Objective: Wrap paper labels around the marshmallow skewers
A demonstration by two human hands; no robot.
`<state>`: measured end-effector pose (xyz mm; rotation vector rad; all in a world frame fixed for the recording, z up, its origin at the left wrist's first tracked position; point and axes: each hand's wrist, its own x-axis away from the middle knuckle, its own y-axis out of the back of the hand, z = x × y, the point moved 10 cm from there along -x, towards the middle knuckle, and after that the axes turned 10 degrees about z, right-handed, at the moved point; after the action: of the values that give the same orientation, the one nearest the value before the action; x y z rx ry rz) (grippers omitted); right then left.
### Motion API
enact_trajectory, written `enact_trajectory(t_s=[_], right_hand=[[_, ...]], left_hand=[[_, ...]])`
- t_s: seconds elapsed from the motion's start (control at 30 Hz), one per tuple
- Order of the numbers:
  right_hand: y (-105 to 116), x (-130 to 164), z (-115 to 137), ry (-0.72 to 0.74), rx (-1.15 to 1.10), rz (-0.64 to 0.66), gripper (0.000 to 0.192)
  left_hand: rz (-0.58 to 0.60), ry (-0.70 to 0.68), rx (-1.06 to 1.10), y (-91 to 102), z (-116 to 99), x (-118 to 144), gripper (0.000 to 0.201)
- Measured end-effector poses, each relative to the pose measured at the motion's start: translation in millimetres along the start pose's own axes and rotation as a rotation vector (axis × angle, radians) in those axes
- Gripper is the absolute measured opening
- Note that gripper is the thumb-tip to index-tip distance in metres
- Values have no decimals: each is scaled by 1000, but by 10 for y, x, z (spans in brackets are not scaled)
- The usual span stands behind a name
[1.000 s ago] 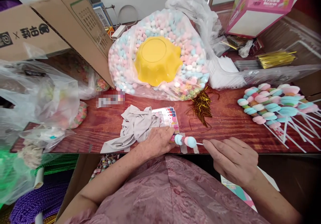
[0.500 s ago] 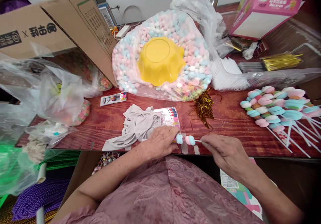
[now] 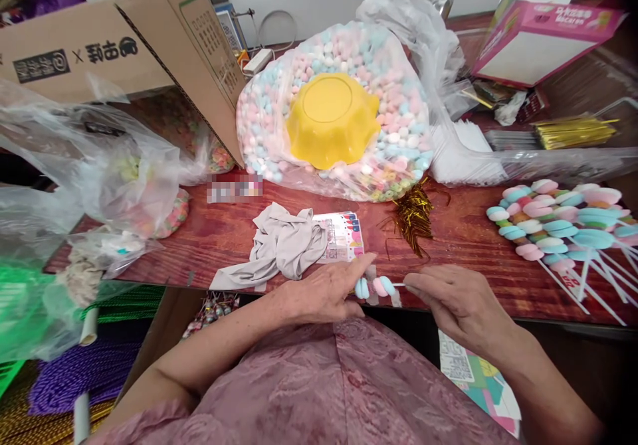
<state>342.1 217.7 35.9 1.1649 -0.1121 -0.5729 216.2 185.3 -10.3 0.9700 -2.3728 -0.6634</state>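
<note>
A short marshmallow skewer (image 3: 383,286), with blue, pink and white pieces on a white stick, lies between my two hands near the table's front edge. My left hand (image 3: 326,292) has its thumb and fingers around the blue marshmallow (image 3: 361,289) at the far left, with the index finger raised. What sits deeper in that palm is hidden. My right hand (image 3: 461,302) pinches the bare end of the stick (image 3: 399,285). Just behind my left hand are a crumpled grey cloth (image 3: 289,242) and a stack of printed cards (image 3: 343,232).
A big bag of marshmallows (image 3: 269,99) carries an upturned yellow bowl (image 3: 326,123). Finished marshmallow skewers (image 3: 558,222) are piled at right. Gold twist ties (image 3: 415,222) lie mid-table. A cardboard box (image 3: 164,46) stands left; a clear tray (image 3: 563,166) is at back right.
The view has shifted, moving the table's contents rightward. My left index finger has lifted off the marshmallows, and both hands with the skewer sit slightly nearer the table edge.
</note>
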Motion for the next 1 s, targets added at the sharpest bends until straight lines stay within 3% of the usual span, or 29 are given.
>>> enact_trajectory(t_s=[0.1, 0.17, 0.27, 0.37, 0.43, 0.5, 0.57, 0.63, 0.73, 0.8, 1.0], right_hand=[[203, 9, 13, 61, -28, -89, 19], [279, 8, 38, 94, -51, -138, 20], [302, -1, 88, 116, -36, -187, 22], [297, -9, 158, 129, 41, -223, 28], [312, -13, 230, 151, 107, -248, 31], [336, -25, 323, 182, 165, -261, 31], [363, -50, 427, 218, 202, -257, 30], [387, -94, 508, 235, 222, -230, 29], [419, -185, 525, 200, 216, -167, 27], [434, -236, 492, 163, 202, -137, 23], [282, -294, 584, 180, 250, -79, 24]], left_hand=[[-52, 102, 10, 146, 124, 111, 110], [-61, 190, 74, 224, 260, 181, 113], [-33, 181, 281, 246, 357, 210, 87], [107, 116, 648, 33, 375, 170, 42], [202, 100, 878, -154, 364, 152, 35], [253, 87, 970, -279, 341, 142, 37], [242, 59, 880, -296, 316, 132, 36], [151, 49, 612, -197, 304, 134, 33], [-32, 149, 139, 27, 315, 197, 24], [-90, 215, -18, 116, 305, 246, 24], [-85, 175, 177, 164, 247, 270, 34]])
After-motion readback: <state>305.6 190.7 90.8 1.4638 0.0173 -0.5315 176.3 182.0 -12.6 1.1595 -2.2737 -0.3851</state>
